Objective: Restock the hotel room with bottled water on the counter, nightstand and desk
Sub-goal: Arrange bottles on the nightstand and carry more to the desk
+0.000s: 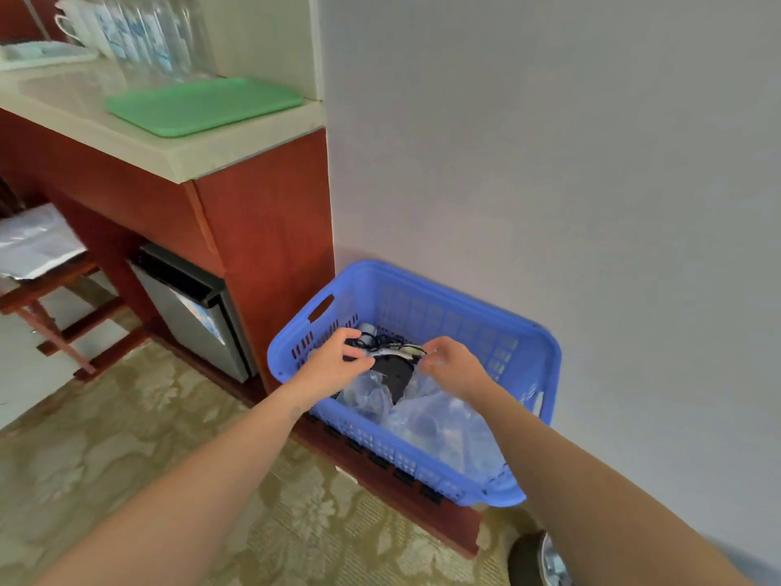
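Observation:
A blue plastic basket [422,285] stands on the floor against the white wall. Inside lies crumpled clear plastic wrap [443,420] over what look like water bottles, plus a black item [395,370] and dark cords at the back. Both my hands are inside the basket. My left hand [329,361] hovers over the cords with curved fingers and a gap to the thumb. My right hand [456,365] pinches the upper edge of the plastic wrap. Several water bottles [143,35] stand at the back of the counter [177,156], blurred.
A green tray [203,105] lies on the counter's right end, with cups behind at far left. A mini fridge [190,319] sits under the counter. A wooden luggage rack [63,315] holding a white bag stands left. A round dark object [536,560] lies on the patterned carpet, bottom right.

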Motion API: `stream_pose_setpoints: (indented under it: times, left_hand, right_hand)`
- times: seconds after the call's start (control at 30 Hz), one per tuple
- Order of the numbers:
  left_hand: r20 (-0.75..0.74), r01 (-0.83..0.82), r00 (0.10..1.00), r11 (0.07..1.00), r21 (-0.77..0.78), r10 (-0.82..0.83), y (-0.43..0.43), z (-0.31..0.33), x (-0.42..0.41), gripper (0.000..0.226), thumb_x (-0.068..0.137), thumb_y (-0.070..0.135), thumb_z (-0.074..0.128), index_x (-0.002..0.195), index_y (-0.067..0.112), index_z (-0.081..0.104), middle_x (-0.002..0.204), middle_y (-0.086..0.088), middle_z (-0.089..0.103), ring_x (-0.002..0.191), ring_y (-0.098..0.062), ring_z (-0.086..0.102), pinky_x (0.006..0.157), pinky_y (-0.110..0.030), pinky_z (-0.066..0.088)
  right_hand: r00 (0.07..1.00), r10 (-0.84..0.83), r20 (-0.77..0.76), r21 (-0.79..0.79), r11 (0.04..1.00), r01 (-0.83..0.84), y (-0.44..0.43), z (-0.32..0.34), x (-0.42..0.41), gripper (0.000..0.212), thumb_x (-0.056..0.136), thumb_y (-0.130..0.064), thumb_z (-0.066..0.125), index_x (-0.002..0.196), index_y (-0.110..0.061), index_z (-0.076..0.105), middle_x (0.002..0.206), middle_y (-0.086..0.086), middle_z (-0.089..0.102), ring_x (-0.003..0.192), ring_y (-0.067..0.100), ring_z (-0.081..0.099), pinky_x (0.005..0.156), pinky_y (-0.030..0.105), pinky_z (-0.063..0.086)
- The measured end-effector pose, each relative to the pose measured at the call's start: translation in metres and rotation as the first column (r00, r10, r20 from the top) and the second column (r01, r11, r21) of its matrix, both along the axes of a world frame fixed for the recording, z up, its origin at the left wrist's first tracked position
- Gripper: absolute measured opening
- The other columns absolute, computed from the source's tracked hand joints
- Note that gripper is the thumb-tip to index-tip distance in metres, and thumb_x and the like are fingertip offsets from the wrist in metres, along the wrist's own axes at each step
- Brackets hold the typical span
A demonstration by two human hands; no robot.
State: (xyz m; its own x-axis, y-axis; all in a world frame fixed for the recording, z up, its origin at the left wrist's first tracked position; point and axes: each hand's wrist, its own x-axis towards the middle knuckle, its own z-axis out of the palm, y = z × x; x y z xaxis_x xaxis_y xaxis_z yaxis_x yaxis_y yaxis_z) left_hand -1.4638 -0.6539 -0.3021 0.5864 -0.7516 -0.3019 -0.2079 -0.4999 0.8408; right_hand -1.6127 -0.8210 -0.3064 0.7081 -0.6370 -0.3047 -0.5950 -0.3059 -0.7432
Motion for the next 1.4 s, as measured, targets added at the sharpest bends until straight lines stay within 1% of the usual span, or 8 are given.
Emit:
stream_pose_setpoints:
  times: [0.2,0.33,0.57,0.7,0.77,0.9,1.27,1.4]
  left_hand:
    - [-0.011,0.151,0.989,0.988,0.025,-0.150,-0.064,-0.018,0.042,0.052,0.096,0.035,0.062,0.141,0.026,0.038,0.130,0.003,0.058,0.104,-0.010,0.058,0.075,-0.022,0.044]
    - [-0.025,0.247,0.969,0.967,0.067,-0.246,-0.104,-0.030,0.076,0.054,0.095,0.036,0.063,0.142,0.027,0.037,0.129,0.004,0.058,0.106,-0.012,0.059,0.083,-0.027,0.047]
    - [-0.125,0.413,0.910,0.897,0.158,-0.396,-0.152,-0.062,0.133,0.054,0.095,0.039,0.062,0.141,0.028,0.037,0.127,0.004,0.056,0.097,-0.006,0.057,0.069,-0.018,0.043]
    - [-0.170,0.502,0.864,0.838,0.216,-0.474,-0.172,-0.093,0.143,0.050,0.099,0.034,0.056,0.144,0.023,0.035,0.136,-0.001,0.054,0.105,-0.015,0.058,0.085,-0.028,0.049]
    - [-0.200,0.541,0.840,0.804,0.248,-0.504,-0.181,-0.111,0.145,0.045,0.102,0.029,0.049,0.145,0.021,0.035,0.139,-0.003,0.051,0.101,-0.013,0.057,0.079,-0.025,0.046]
    - [-0.227,0.600,0.800,0.740,0.304,-0.555,-0.198,-0.148,0.144,0.041,0.104,0.013,0.038,0.146,0.014,0.037,0.143,-0.009,0.048,0.121,-0.022,0.052,0.083,-0.024,0.040]
    - [-0.346,0.477,0.869,0.785,0.394,-0.355,-0.239,-0.255,0.113,0.042,0.101,-0.005,0.032,0.136,0.005,0.052,0.143,-0.013,0.050,0.134,-0.026,0.045,0.107,-0.032,0.035]
    - [-0.459,0.431,0.854,0.829,0.356,-0.247,-0.251,-0.273,0.094,0.035,0.103,-0.001,0.039,0.119,0.011,0.067,0.133,-0.008,0.059,0.125,-0.023,0.054,0.104,-0.033,0.041]
  right_hand:
    - [0.989,-0.140,-0.048,0.046,0.989,0.142,-0.038,-0.015,0.018,0.032,0.088,-0.015,0.063,0.120,-0.013,0.058,0.100,0.002,0.066,0.100,0.026,0.063,0.086,0.036,0.051]
    - [0.962,-0.265,-0.063,0.059,0.961,0.269,-0.061,-0.022,0.043,0.029,0.089,-0.014,0.064,0.118,-0.014,0.059,0.112,0.008,0.066,0.105,0.028,0.063,0.081,0.032,0.049]
    - [0.916,-0.378,-0.135,0.080,0.917,0.391,-0.076,-0.041,0.088,0.031,0.089,-0.014,0.061,0.120,-0.011,0.060,0.104,0.007,0.066,0.094,0.027,0.062,0.085,0.038,0.050]
    - [0.864,-0.461,-0.204,0.108,0.866,0.488,-0.071,-0.059,0.085,0.029,0.088,-0.015,0.062,0.117,-0.013,0.061,0.104,0.005,0.067,0.086,0.018,0.058,0.078,0.029,0.046]
    - [0.831,-0.506,-0.232,0.126,0.831,0.542,-0.069,-0.070,0.078,0.028,0.088,-0.012,0.063,0.116,-0.011,0.061,0.105,0.007,0.066,0.088,0.018,0.058,0.074,0.026,0.043]
    - [0.761,-0.590,-0.271,0.147,0.756,0.638,-0.063,-0.093,0.058,0.024,0.089,-0.010,0.063,0.113,-0.009,0.061,0.099,0.006,0.064,0.089,0.021,0.059,0.073,0.030,0.044]
    - [0.646,-0.660,-0.384,0.147,0.647,0.748,-0.053,-0.168,0.009,0.015,0.093,-0.018,0.057,0.106,-0.025,0.059,0.097,-0.005,0.062,0.079,0.004,0.057,0.053,0.011,0.041]
    - [0.632,-0.653,-0.418,0.129,0.646,0.753,-0.055,-0.186,-0.007,0.021,0.095,-0.018,0.055,0.115,-0.023,0.058,0.118,-0.004,0.060,0.103,0.011,0.058,0.079,0.019,0.045]
